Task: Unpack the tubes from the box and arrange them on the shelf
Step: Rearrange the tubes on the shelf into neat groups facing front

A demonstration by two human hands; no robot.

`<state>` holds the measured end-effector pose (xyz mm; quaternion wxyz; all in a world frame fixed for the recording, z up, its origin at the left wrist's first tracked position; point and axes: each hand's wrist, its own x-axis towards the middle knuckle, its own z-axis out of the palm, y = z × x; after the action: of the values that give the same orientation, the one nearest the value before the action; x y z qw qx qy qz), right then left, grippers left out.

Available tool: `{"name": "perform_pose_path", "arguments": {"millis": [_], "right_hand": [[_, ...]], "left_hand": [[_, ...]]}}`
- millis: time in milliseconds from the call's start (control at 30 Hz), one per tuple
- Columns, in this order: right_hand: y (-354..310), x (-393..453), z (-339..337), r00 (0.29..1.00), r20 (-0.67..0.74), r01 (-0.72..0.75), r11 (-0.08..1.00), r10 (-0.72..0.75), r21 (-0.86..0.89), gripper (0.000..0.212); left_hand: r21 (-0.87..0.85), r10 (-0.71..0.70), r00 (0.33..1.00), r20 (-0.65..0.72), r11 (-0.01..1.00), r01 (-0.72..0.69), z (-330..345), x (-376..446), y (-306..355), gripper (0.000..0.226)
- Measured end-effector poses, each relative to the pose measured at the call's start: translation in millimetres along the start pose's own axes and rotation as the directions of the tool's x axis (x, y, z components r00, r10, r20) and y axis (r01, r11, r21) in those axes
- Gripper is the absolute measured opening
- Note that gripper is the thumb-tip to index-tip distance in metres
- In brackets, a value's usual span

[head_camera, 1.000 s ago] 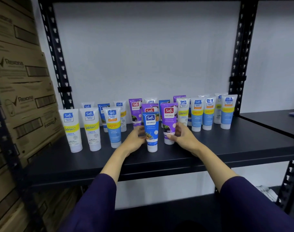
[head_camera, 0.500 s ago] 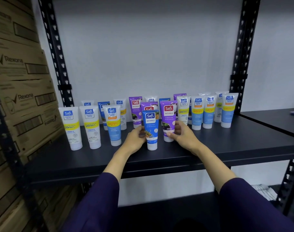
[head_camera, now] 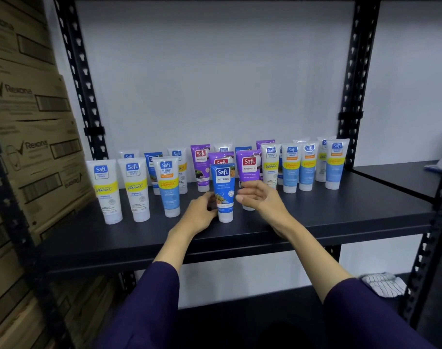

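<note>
Two hands are by my blue tube (head_camera: 224, 191) on the shelf (head_camera: 315, 217), left hand (head_camera: 202, 214) touching it with a grip I cannot tell, right hand (head_camera: 259, 199) loose and empty, so a bump could knock tubes down.

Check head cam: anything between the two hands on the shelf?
Yes, head view: one blue Safi Naturals tube stands upright on the shelf between them. Left hand touches its side; right hand hovers just clear, fingers loosely curled.
</note>
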<state>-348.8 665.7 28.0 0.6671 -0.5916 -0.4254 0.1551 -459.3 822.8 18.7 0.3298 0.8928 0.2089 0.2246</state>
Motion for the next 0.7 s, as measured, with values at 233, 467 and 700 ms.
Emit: {"name": "perform_pose_path", "arguments": {"millis": [233,467,700], "right_hand": [[3.8,4.7,23.6,0.999,0.048,-0.005,0.992,0.011,-0.124,0.042],[-7.2,-10.7,-7.3,0.997,-0.061,0.036,0.998,-0.039,-0.053,0.027],[-10.6,-17.6,-66.5,0.963,-0.255,0.05,0.991,-0.081,-0.126,0.031]], "left_hand": [[0.272,-0.043,0.999,-0.031,0.961,0.05,0.0,-18.1,6.8,0.032],[0.36,0.101,0.935,-0.341,0.933,0.03,18.0,-51.4,25.0,0.021],[0.394,0.289,0.93,-0.228,0.901,-0.183,56.4,-47.2,61.9,0.021]]}}
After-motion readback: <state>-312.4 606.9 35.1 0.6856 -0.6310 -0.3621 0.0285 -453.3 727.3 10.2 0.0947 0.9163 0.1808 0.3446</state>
